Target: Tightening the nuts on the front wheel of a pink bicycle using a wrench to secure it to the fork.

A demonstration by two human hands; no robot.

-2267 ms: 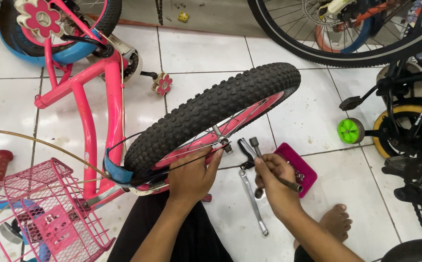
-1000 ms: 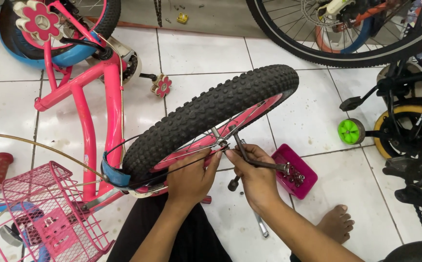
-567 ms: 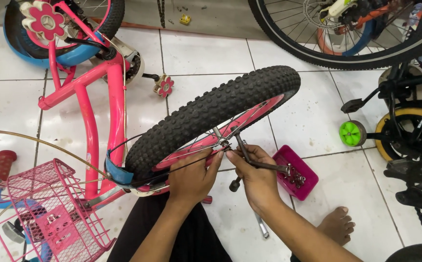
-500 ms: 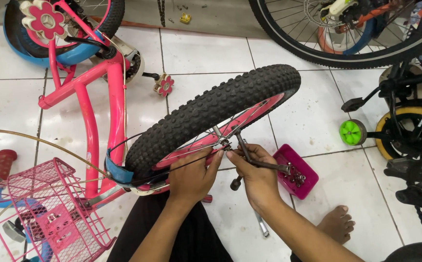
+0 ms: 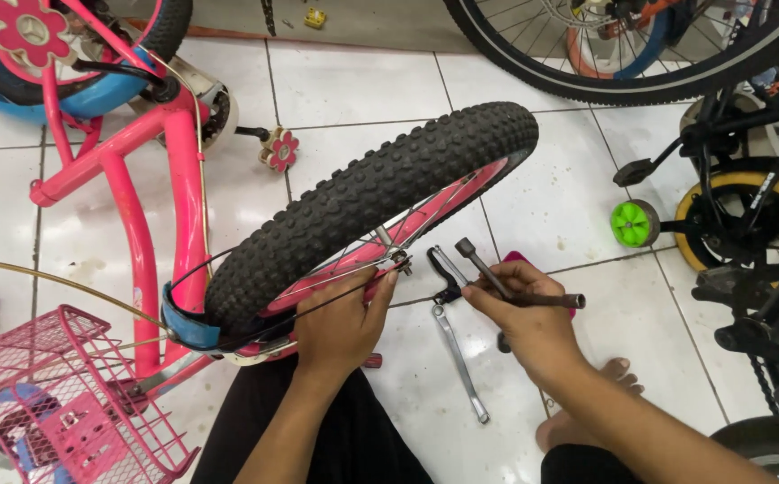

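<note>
Wheel (image 5: 380, 193) steadied at axle by left hand (image 5: 340, 318); right hand (image 5: 524, 314) clamps wrench (image 5: 497, 282), clear of nut — tightening unfinished.

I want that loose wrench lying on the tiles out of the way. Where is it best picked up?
Grip the wrench at the bare middle of its slim shank, coming from above with fingers across its width. It lies flat on the floor tiles; its upper head sits close under the right hand and the Y-shaped socket tool, while the lower end lies free.
</note>
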